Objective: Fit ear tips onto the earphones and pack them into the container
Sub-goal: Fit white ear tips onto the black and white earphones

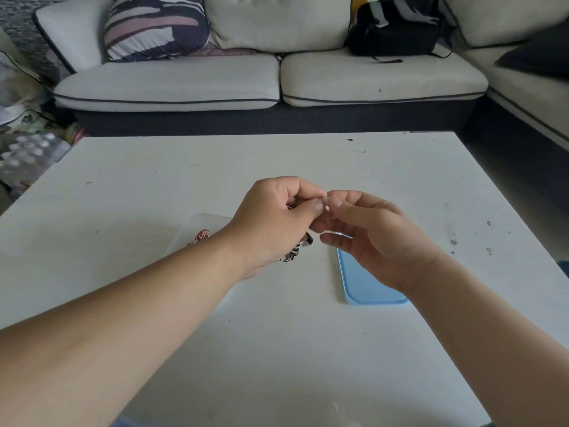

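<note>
White counter (277,349), sofa (172,87) behind. Your left hand (271,223) pinches the earphones (291,255) at the bud end. Your right hand (369,241) pinches a small clear ear tip (326,201) against it. Keep the tip square; press and twist. Container (197,223) and blue lid (366,285) lie beneath.

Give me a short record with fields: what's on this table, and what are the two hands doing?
surface: white table
left hand: grips the earphones, braided cable hanging below the palm
right hand: pinches a small pale piece, likely an ear tip, at the left hand's fingertips
blue lid: flat on the table, partly under the right hand
clear container: on the table, partly under the left forearm
background: sofa with a black bag
</note>
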